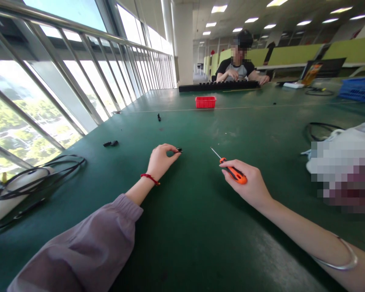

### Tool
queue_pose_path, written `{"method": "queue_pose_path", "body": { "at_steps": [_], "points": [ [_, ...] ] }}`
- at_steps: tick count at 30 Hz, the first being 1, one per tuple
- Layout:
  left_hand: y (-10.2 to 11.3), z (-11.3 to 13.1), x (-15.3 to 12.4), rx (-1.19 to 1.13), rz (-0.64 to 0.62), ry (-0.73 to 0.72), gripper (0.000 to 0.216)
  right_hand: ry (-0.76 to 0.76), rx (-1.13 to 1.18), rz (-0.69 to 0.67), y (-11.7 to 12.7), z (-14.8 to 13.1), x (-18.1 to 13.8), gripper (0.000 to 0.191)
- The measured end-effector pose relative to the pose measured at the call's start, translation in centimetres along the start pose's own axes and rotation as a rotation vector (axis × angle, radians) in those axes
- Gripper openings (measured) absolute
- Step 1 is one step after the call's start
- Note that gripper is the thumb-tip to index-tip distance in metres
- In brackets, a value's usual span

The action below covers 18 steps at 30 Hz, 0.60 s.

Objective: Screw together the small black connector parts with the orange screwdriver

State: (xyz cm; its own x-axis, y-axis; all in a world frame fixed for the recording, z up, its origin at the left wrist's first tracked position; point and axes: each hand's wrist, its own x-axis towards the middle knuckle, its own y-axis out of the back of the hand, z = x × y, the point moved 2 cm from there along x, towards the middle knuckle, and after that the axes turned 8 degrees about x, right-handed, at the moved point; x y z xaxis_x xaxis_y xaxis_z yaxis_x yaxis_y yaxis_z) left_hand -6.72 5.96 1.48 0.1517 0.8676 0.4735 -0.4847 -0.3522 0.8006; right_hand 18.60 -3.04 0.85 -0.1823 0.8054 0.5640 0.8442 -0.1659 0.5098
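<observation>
My left hand point(161, 160) rests on the green table point(200, 227), thumb and forefinger pinched on a small black part point(179, 150). It wears a red cord at the wrist, below a mauve sleeve. My right hand point(249, 184) grips an orange-and-black screwdriver point(233, 172) by the handle. Its thin metal shaft points up and left, tip just above the table between the two hands.
Loose black parts point(110, 143) and another point(159, 117) lie to the left. A red bin point(205, 102) stands farther off; a person sits at a long black strip point(219, 85). Cables on a white object point(24, 182) left, blue crate point(359, 89) and coiled cable point(318, 129) right. A railing runs along the left.
</observation>
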Motion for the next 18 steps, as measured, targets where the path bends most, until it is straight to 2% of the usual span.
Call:
{"method": "queue_pose_path", "body": {
  "at_steps": [3,7,10,13,16,18],
  "points": [
    [3.4,-5.1,-0.7,0.093,0.116,0.218,0.019,0.008,0.013,-0.007,-0.1,0.0,0.0,0.013],
    [8.1,-10.8,-3.0,0.295,0.166,0.473,0.022,0.021,0.015,-0.027,-0.2,-0.1,-0.1,0.013],
    [10.4,-12.7,-4.8,0.409,0.152,0.533,0.022,0.024,0.016,-0.036,-0.2,-0.1,-0.2,0.013],
    [11.6,-13.8,-6.0,0.445,0.124,0.532,0.021,0.024,0.021,-0.06,-0.3,-0.1,-0.2,0.014],
    [12.5,-15.1,-6.2,0.33,0.114,0.502,0.021,0.04,0.021,-0.087,-0.4,-0.1,-0.2,0.015],
    [13.1,-16.2,-6.2,0.264,0.146,0.559,0.027,0.055,0.024,-0.099,-0.5,0.0,-0.3,0.015]
  ]
}}
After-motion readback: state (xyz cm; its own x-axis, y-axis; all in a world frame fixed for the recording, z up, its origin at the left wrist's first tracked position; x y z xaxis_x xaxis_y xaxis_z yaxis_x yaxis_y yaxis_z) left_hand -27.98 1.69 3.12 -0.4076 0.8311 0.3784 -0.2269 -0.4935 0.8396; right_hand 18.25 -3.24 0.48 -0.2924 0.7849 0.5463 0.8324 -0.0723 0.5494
